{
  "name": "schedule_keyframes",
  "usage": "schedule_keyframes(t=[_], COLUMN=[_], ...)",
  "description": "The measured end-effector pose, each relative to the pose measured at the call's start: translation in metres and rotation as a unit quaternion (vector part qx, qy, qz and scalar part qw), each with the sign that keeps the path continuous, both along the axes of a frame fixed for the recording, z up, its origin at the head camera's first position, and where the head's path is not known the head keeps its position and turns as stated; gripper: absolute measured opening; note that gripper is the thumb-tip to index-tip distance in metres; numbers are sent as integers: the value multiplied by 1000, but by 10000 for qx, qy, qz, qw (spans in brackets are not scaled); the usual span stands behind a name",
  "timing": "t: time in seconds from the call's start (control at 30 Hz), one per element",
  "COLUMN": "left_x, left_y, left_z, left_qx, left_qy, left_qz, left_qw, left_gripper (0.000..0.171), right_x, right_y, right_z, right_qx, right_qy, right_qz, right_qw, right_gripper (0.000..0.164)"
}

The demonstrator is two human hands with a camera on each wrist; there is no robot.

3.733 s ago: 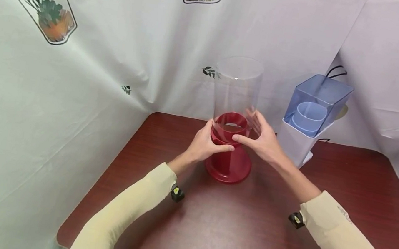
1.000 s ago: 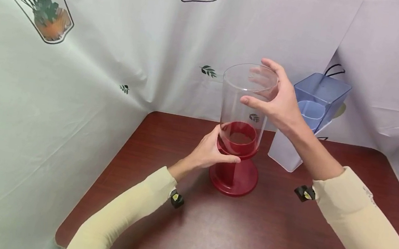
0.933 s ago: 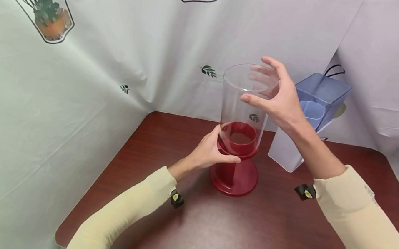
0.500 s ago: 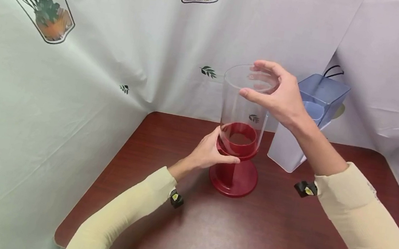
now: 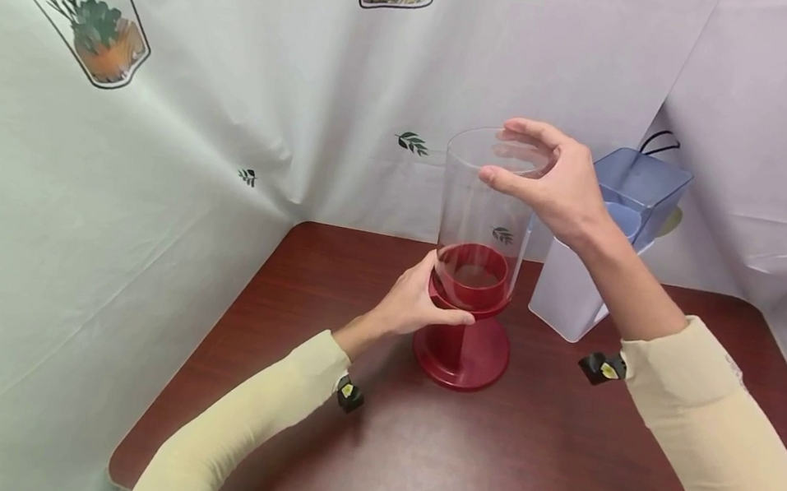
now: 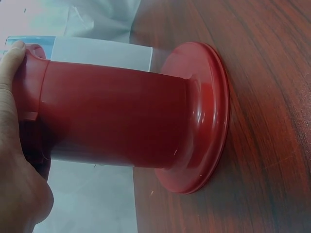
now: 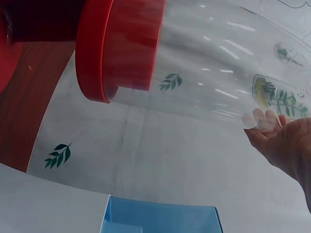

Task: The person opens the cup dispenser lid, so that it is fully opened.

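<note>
A tall clear cylinder (image 5: 482,207) stands upright in a red stand (image 5: 463,353) with a round foot on the table. My left hand (image 5: 410,302) grips the red collar just under the cylinder, thumb across the front. In the left wrist view that hand (image 6: 19,170) wraps the top of the red column (image 6: 116,114). Up at the open rim, my right hand (image 5: 561,186) holds the cylinder from the right, thumb in front and fingers behind. The right wrist view shows the cylinder's lower end around a red ring (image 7: 133,43), and the right hand (image 7: 286,145) at the far end.
Right of the stand, partly behind my right arm, is a white container (image 5: 566,293) with a translucent blue box (image 5: 644,179) on top. A black cable (image 5: 661,140) runs behind it. Patterned white sheeting (image 5: 222,74) hangs around the brown table (image 5: 365,457).
My right hand has risen from beside the red collar to the cylinder's rim and closed in on it. The cylinder and stand sit slightly nearer and farther right. My left hand keeps its grip.
</note>
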State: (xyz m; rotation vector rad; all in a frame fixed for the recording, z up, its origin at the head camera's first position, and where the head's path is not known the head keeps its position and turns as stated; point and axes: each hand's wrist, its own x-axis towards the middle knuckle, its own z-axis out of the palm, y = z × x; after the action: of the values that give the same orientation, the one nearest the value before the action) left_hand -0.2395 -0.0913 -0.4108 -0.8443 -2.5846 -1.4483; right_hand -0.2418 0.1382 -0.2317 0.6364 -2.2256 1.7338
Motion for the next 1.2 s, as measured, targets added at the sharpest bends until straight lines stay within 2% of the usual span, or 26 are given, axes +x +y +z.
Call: schedule_keyframes(t=[0.53,1.2], left_x=[3,2], left_y=[1,2], left_z=[2,1], left_qx=[166,82], left_qy=[-191,-112], left_qz=[-185,-107], left_qw=[9995,9998], left_gripper=[96,96], right_x=[16,6], right_y=[-8,3], right_z=[0,4], right_qx=[328,247], right_qy=[443,153], right_qz=[-172,-83], right_qw=[9983,9995], right_gripper=[71,68])
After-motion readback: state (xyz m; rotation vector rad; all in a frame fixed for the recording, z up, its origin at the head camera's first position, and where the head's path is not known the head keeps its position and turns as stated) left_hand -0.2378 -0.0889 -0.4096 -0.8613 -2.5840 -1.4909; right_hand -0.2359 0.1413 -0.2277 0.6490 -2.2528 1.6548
